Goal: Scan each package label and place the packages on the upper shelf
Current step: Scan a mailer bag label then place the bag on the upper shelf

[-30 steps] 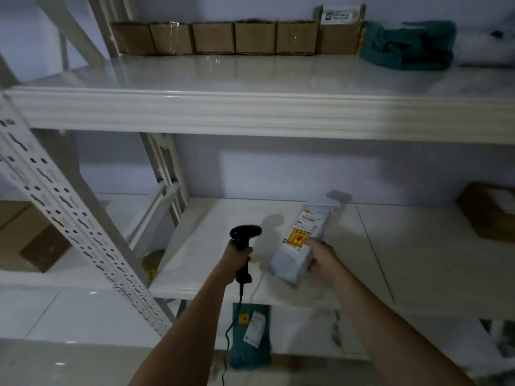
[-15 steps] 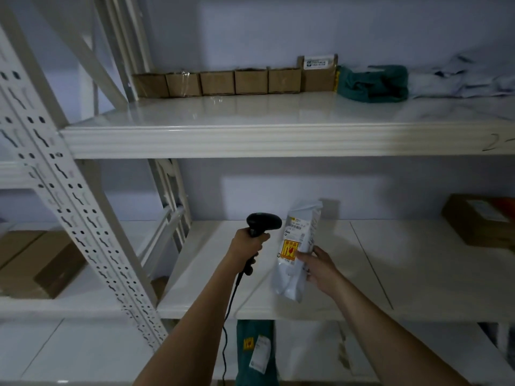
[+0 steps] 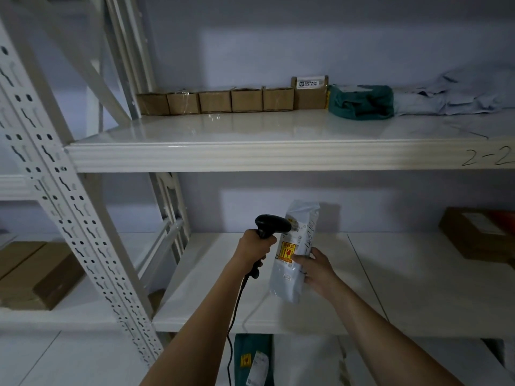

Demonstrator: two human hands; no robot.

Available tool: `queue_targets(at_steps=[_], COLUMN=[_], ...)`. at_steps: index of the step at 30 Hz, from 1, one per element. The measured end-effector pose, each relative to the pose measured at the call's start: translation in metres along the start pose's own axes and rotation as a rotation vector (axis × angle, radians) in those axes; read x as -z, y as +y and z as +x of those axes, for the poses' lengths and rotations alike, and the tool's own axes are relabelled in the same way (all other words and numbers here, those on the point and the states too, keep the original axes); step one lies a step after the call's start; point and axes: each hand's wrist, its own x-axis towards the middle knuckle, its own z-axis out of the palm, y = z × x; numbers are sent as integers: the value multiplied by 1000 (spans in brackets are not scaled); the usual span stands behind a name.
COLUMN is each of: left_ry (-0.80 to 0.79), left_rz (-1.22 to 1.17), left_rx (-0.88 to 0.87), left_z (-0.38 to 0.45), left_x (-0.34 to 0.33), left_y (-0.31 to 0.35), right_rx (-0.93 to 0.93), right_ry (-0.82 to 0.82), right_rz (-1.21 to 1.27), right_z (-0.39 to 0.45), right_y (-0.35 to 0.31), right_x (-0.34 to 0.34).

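Note:
My right hand [image 3: 316,271] grips a grey-white mailer package [image 3: 295,252] upright above the middle shelf [image 3: 390,288], its label with a yellow sticker facing left. My left hand [image 3: 255,247] grips a black barcode scanner [image 3: 271,222] by the handle; the scanner's head points right and sits right against the package label. A black cord hangs down from the handle. The upper shelf [image 3: 250,157] runs across above, with a row of several small cardboard boxes [image 3: 217,100], a teal bag [image 3: 362,101] and grey mailers [image 3: 457,98] along its back.
A perforated white upright [image 3: 64,207] slants down the left. A brown box [image 3: 479,235] sits at the middle shelf's far right, flat cartons [image 3: 30,277] at the left. A teal package [image 3: 252,360] lies on the shelf below. "2-2" is written on the upper shelf's edge.
My right hand has lifted the package off the middle shelf and stood it upright. The scanner has risen and moved right up to the label. The view has tilted upward.

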Motion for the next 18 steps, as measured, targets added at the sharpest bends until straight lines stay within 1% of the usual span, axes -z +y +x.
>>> queue_targets(at_steps=[7,18], left_ry=[8,-6], left_rz=[33,-19], left_rx=[-15,21], left_z=[-1,6], left_x=[-4,-11], left_y=[6,1], right_rx=[-18,-43], right_ry=[0,-21], right_rz=[-17,6], right_z=[4,7], right_y=[-2,-4], right_x=[5,15])
